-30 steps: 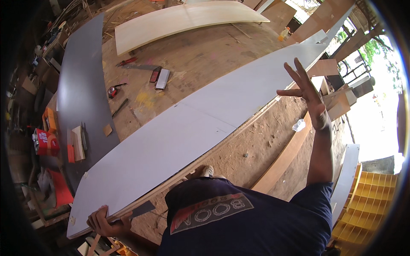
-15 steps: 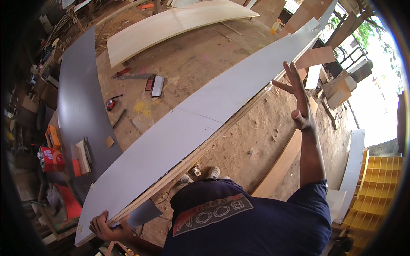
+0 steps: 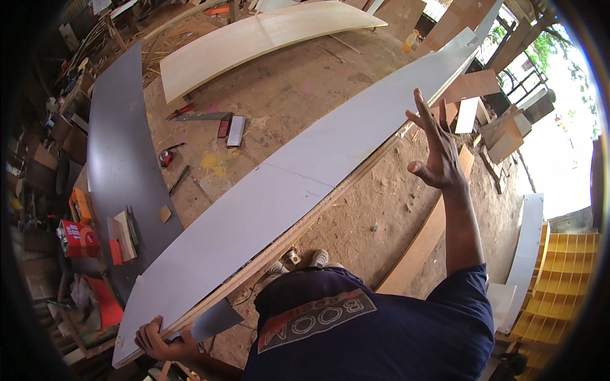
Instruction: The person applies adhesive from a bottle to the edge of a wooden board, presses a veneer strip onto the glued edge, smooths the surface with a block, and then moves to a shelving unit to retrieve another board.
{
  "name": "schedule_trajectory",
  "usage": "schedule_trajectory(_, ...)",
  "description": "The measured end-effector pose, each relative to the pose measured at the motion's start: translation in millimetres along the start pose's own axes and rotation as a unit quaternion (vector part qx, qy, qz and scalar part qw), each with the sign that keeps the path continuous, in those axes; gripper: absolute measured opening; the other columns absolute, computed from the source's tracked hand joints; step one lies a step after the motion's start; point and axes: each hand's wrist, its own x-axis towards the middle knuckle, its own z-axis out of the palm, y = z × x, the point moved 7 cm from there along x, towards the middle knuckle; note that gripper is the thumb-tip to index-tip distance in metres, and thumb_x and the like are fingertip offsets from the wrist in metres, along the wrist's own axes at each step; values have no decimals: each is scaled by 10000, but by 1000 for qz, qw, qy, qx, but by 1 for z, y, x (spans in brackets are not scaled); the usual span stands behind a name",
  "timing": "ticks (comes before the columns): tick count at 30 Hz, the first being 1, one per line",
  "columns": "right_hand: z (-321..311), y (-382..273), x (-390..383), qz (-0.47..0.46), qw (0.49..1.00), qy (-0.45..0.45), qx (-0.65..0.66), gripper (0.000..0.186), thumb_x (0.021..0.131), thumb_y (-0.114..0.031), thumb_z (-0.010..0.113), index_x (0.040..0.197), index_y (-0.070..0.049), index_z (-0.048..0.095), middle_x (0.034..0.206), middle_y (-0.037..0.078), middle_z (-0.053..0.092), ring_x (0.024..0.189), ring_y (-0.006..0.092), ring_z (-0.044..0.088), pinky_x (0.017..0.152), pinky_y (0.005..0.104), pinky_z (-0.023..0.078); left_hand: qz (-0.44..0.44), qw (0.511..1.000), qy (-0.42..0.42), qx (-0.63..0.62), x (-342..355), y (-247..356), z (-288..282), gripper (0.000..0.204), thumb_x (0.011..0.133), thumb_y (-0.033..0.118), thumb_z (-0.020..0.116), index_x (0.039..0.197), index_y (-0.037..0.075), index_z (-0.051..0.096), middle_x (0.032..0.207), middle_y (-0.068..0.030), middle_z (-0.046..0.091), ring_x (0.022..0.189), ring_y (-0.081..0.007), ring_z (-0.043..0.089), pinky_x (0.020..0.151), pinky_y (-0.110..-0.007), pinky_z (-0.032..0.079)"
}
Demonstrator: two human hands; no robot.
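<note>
A long pale grey curved board (image 3: pixel 267 203) with a pencil line across it and a layered wooden edge crosses diagonally in front of me. My left hand (image 3: pixel 159 343) grips its lower left end, fingers over the top face. My right hand (image 3: pixel 435 146) is raised at the board's near edge toward the far right end, fingers spread and thumb out, holding nothing; whether it touches the edge I cannot tell.
A dark curved panel (image 3: pixel 114 127) lies left, with a red can (image 3: pixel 77 239) beside it. Behind are a plywood panel (image 3: pixel 267 44), a tape measure (image 3: pixel 168 155) and cutting tools (image 3: pixel 203 117). A plywood strip (image 3: pixel 413 247) and yellow ribbed frame (image 3: pixel 553 279) lie right.
My right hand has shifted left and down and turned, its thumb sticking out toward the board. My left hand keeps its grip. The whole view has shifted slightly.
</note>
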Motion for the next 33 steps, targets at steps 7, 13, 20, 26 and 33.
schedule_trajectory(7,10,27,14,-3,999,5,-47,1283,838,-1006,380,1716,-84,216,1735,216,323,1519,374,478,1335,613,22,9,1000,4,7,2,4,1,503,786,504,726,917,21,675,808,-130,629,773,-396,608,810,-537,476)
schedule_trajectory(13,-5,33,-5,18,996,88,-15,1257,879,-963,410,1724,-66,162,1759,221,271,1582,395,374,1318,635,39,11,1000,23,17,4,5,1,685,892,743,640,881,58,636,778,-102,619,732,-334,609,793,-487,462)
schedule_trajectory(20,19,39,-25,38,992,102,71,1340,853,-921,560,1723,-22,80,1769,262,202,1545,442,425,1296,654,136,0,1000,13,-5,6,3,1,528,759,525,769,884,24,659,781,-130,615,743,-397,597,771,-519,469)
schedule_trajectory(26,25,15,-23,39,974,123,186,1436,797,-915,651,1719,3,41,1770,285,158,1519,471,450,1277,642,215,1,1000,6,1,7,2,1,557,777,563,774,881,25,669,782,-126,624,757,-395,611,777,-520,479)
schedule_trajectory(33,30,-7,-31,16,965,114,236,1448,766,-936,667,1736,-59,44,1762,293,180,1429,428,576,1258,639,271,18,1000,21,13,6,1,3,732,879,784,625,872,53,635,768,-111,612,726,-341,603,787,-494,461)
